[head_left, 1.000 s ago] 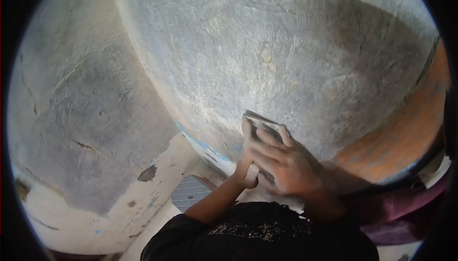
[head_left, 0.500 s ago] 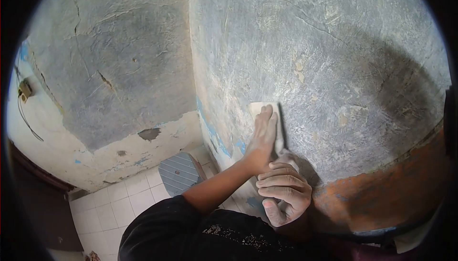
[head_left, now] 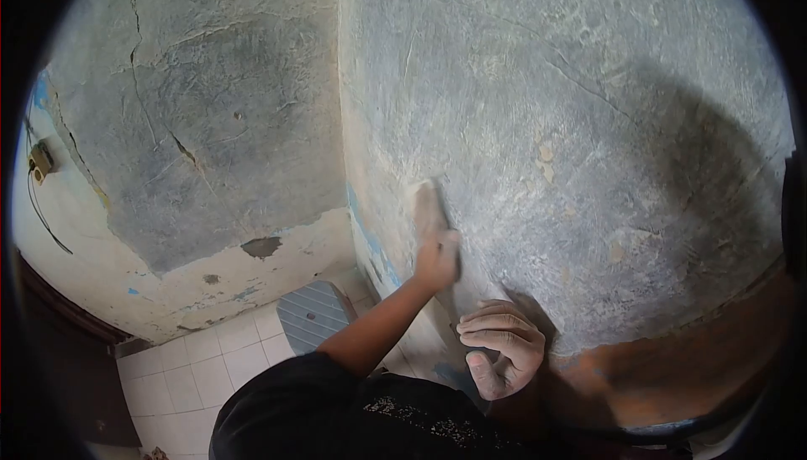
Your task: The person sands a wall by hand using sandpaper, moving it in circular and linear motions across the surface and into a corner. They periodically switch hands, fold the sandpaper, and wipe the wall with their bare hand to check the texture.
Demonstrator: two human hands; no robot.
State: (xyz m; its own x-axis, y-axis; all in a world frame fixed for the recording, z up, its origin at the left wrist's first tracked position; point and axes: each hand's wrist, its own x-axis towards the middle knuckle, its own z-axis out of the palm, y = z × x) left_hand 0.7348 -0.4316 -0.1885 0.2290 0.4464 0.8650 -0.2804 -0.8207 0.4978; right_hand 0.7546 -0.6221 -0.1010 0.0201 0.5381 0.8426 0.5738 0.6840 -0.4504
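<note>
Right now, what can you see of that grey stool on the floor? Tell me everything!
The grey stool has a bluish-grey top that looks like plastic, with paler stripes across it and one small dark spot near the middle. It seems to stand upright on the pale floor tiles, close to the wall corner. The left forearm hides part of it. I can't see its legs.

A single head-worn camera looks forward and down, close to a rough grey plastered wall [head_left: 504,107]; its wide, round, dark-rimmed view holds the bare left hand [head_left: 437,260] and dusty right hand [head_left: 514,344] below centre, pale square-tiled floor [head_left: 202,365] lower left.
</note>
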